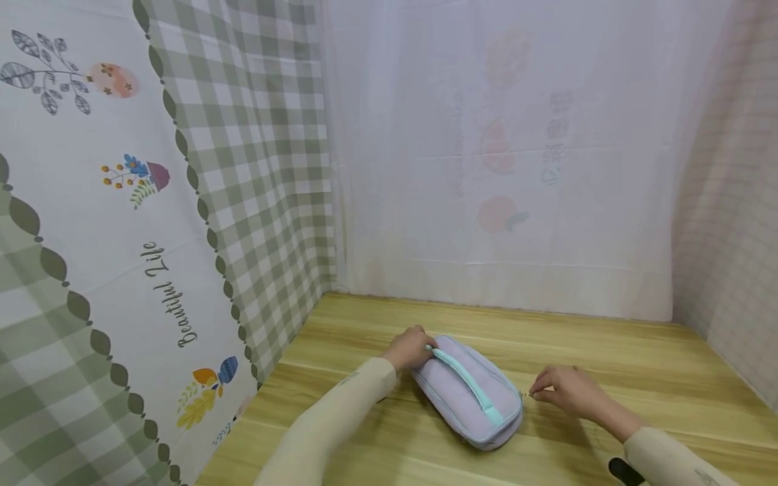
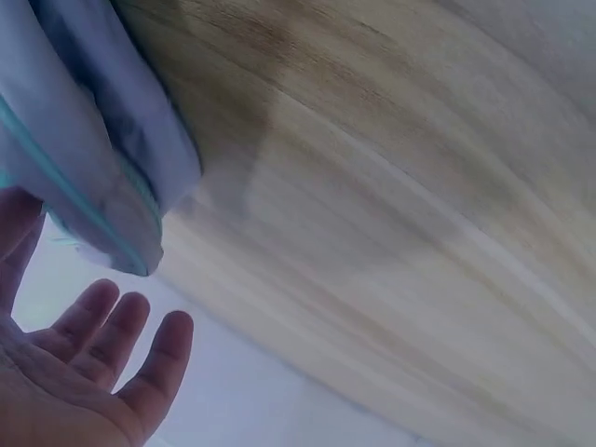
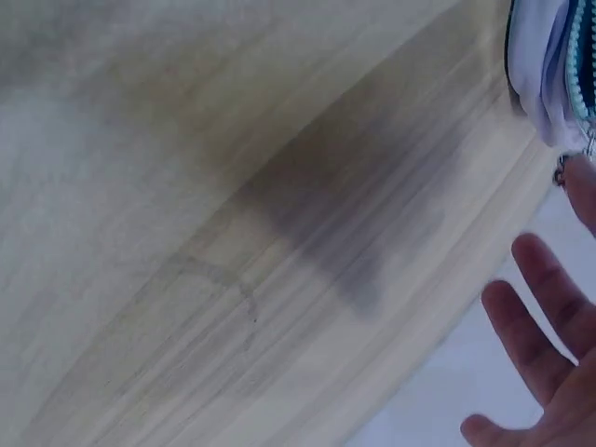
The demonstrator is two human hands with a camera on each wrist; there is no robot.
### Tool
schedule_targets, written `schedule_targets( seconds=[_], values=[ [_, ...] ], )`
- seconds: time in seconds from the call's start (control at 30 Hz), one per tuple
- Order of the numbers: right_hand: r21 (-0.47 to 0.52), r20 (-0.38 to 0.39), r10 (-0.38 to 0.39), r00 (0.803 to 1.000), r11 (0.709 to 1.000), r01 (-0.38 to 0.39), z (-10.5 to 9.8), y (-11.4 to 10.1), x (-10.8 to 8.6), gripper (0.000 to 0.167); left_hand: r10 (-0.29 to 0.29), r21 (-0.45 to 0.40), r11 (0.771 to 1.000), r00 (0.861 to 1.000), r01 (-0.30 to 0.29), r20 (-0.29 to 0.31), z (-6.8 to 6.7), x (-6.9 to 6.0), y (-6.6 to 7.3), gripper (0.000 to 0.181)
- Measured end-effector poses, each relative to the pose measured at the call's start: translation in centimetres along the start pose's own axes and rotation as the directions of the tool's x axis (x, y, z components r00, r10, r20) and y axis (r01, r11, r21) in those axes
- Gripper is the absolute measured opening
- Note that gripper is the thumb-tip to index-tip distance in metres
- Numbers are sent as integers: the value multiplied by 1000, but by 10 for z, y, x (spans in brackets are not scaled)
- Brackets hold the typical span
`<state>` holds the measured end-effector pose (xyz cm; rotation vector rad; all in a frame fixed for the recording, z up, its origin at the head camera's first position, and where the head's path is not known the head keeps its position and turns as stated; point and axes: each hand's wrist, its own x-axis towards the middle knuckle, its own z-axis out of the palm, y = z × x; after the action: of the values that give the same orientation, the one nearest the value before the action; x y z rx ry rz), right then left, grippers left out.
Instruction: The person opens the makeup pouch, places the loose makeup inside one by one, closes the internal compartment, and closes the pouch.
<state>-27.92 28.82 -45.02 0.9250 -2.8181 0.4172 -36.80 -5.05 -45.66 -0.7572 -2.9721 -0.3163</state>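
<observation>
A lilac pencil case (image 1: 457, 390) with a mint carry strap lies on the wooden table, slanting from back left to front right. At its back-left end my left hand (image 1: 410, 349) pinches the case by the strap's end. The other fingers of that hand are spread away from the fabric in the left wrist view, below the case's edge (image 2: 140, 177). My right hand (image 1: 568, 390) pinches the small zipper pull (image 1: 527, 395) at the right end. Mint zipper teeth (image 3: 579, 70) show beside a dark gap in the right wrist view; how far the zipper is open cannot be told.
The wooden table (image 1: 365, 317) spreads around the case. A white printed cloth (image 1: 413, 202) hangs behind it, and a green checked cloth (image 1: 261, 148) hangs on the left. A dark rounded object (image 1: 625, 471) shows beside the right sleeve.
</observation>
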Motion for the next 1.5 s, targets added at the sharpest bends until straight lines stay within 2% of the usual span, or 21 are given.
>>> schedule_targets(
  seconds=[0.17,0.4,0.57,0.73,0.93,1.0,1.27,1.5],
  values=[
    [-41,-26,156,987,987,-157,0,2,6,7,47,49,998,998,-48,33,-9,-5,-1,19],
    [-81,-66,235,970,967,-240,2,3,17,8,84,69,994,993,-90,81,-17,-15,-4,19],
    [-65,-69,278,958,957,-282,3,2,25,9,148,60,986,985,-154,93,-21,-25,-6,21],
    [-54,-74,316,946,946,-321,6,1,34,10,257,91,960,963,-264,82,-25,-32,-6,22],
    [-49,-74,328,942,942,-332,10,1,40,11,392,42,917,916,-396,83,-24,-37,-10,23],
    [-50,-74,327,942,942,-331,10,1,41,11,409,18,911,909,-411,88,-22,-38,-11,26],
    [-53,-68,330,942,941,-333,11,0,42,11,425,-74,905,901,-419,92,-15,-39,-15,39],
    [-49,-52,323,945,944,-326,14,0,40,10,467,-113,882,880,-457,89,-8,-39,-18,44]
  ],
)
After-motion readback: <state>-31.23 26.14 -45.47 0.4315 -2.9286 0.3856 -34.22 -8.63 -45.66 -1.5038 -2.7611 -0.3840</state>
